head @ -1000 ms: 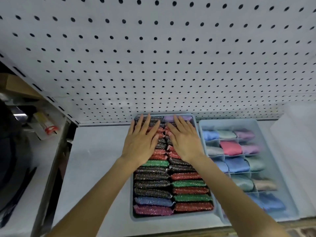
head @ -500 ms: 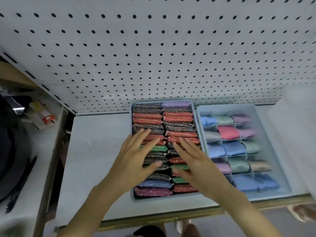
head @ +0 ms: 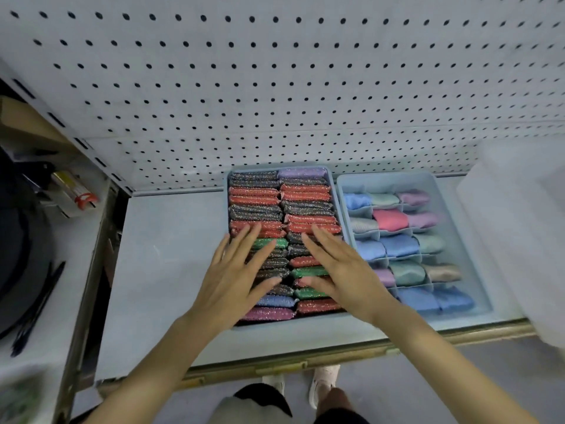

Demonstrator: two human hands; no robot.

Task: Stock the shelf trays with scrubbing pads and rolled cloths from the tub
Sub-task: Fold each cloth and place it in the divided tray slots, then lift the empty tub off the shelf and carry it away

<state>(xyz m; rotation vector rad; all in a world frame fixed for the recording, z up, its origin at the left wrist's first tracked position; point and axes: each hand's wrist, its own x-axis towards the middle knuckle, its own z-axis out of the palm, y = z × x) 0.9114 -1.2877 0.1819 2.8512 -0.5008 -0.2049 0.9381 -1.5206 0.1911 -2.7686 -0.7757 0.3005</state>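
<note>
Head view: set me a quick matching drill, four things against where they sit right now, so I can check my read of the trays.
Things
1. left hand
2. right hand
3. lilac scrubbing pad
4. pink rolled cloth

Places
a. divided tray, second row from the back, middle compartment
b. pad tray, far end of the right column
c. spread flat over the pad tray's left column
d. spread flat over the pad tray's right column

Pairs: 1-c, 2-d, 3-b, 4-a
</note>
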